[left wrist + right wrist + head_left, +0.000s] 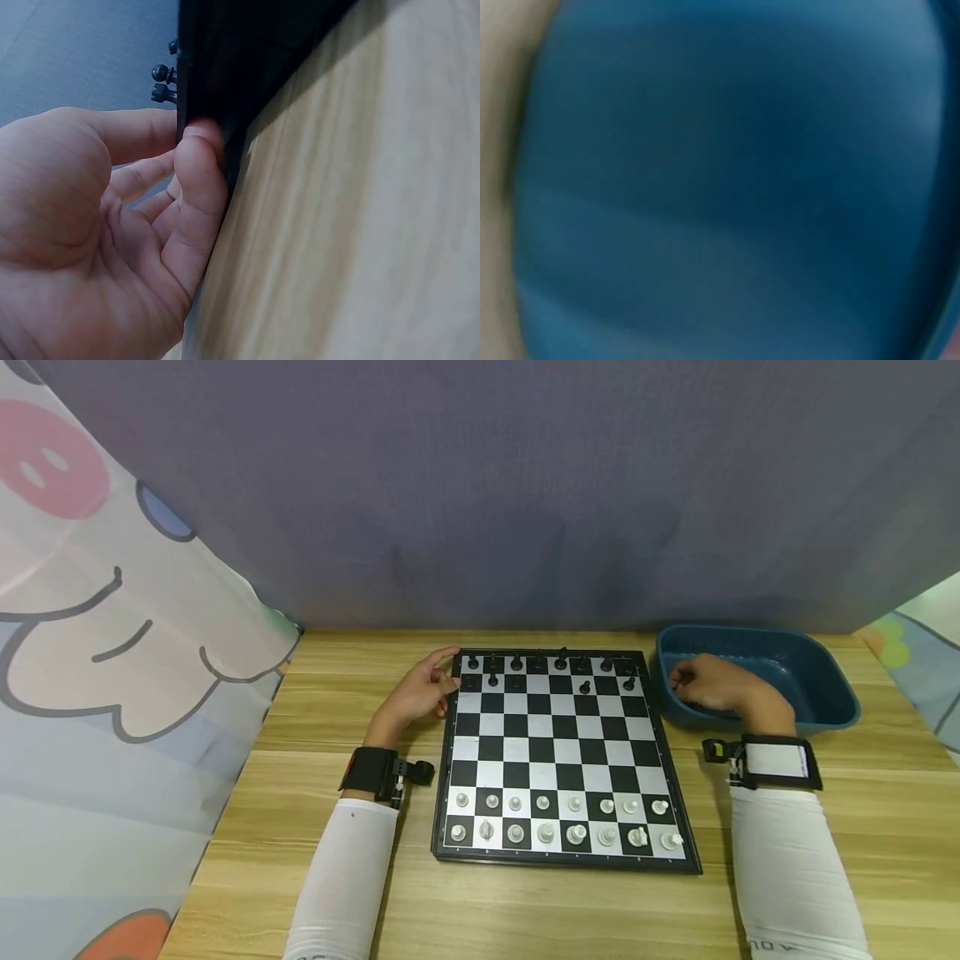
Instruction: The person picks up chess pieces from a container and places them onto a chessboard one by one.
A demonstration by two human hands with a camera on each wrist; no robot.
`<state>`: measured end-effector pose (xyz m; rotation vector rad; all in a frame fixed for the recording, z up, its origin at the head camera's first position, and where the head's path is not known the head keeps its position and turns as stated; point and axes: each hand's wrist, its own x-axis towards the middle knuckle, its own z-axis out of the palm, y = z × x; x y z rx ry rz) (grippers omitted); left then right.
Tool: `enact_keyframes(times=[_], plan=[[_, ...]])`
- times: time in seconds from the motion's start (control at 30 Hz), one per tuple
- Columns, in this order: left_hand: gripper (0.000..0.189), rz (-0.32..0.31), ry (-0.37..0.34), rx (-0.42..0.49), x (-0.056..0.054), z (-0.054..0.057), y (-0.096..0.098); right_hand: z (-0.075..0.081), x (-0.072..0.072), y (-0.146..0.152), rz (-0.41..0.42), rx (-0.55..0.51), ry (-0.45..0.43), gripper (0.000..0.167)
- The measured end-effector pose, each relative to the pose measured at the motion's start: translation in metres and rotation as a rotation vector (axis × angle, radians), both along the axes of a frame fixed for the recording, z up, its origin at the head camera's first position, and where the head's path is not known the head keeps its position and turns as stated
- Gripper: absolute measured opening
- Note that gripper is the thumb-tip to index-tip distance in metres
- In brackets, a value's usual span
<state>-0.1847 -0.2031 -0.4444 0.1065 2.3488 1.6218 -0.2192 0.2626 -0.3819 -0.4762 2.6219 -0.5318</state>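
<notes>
A black-framed chessboard [540, 727] lies on the wooden table. At its far left corner my left hand [422, 689] pinches the frame; the left wrist view shows the thumb [201, 176] pressed against the dark board side. Black chess pieces [561, 663] stand along the far rows, with gaps in the second. White chess pieces [576, 834] fill the two near rows. Right of the board, my right hand [712, 683] is over the left part of a blue plastic tub [806, 685], its fingers curled. I cannot tell whether they hold anything.
A grey fabric panel [510, 502] rises behind the table. Cartoon-printed cloth [135, 710] hangs at the left, with more at the right edge. Bare wood [547, 914] lies in front of the board. The right wrist view is blurred and filled by the tub's blue interior.
</notes>
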Motion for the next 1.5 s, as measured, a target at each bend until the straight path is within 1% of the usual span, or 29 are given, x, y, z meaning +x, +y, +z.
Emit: enact_keyframes(times=[0.1, 0.3, 0.43, 0.6, 0.7, 0.83, 0.93, 1.17, 1.3, 1.5], plan=[[0.066, 0.001, 0.0, 0.0, 0.001, 0.0, 0.0, 0.003, 0.0, 0.003, -0.033, 0.016, 0.03, 0.021], [0.066, 0.003, -0.004, -0.001, 0.001, 0.0, 0.0, 0.01, 0.001, 0.006, -0.085, 0.005, 0.062, 0.02], [0.066, 0.004, -0.006, 0.002, 0.001, 0.0, 0.0, 0.015, 0.003, 0.006, -0.128, -0.014, 0.1, 0.017], [0.066, 0.008, -0.011, 0.005, 0.001, 0.002, 0.0, 0.019, 0.005, 0.004, -0.214, -0.064, 0.207, 0.022], [0.066, 0.01, -0.018, 0.003, 0.0, 0.001, 0.0, 0.021, 0.006, 0.003, -0.264, -0.108, 0.304, 0.023], [0.066, 0.006, -0.022, -0.004, -0.001, 0.0, -0.001, 0.024, 0.01, -0.003, -0.299, -0.16, 0.43, 0.022], [0.066, 0.005, -0.018, -0.01, -0.001, 0.0, -0.001, 0.029, 0.014, -0.013, -0.302, -0.183, 0.476, 0.022], [0.066, 0.002, -0.01, -0.018, -0.001, 0.001, 0.0, 0.037, 0.018, -0.045, -0.262, -0.25, 0.514, 0.02], [0.065, 0.007, -0.01, -0.005, -0.001, 0.001, 0.0, 0.04, 0.021, -0.063, -0.213, -0.278, 0.532, 0.017], [0.065, 0.006, -0.007, -0.003, -0.001, 0.0, 0.0, 0.039, 0.024, -0.09, -0.117, -0.306, 0.512, 0.011]])
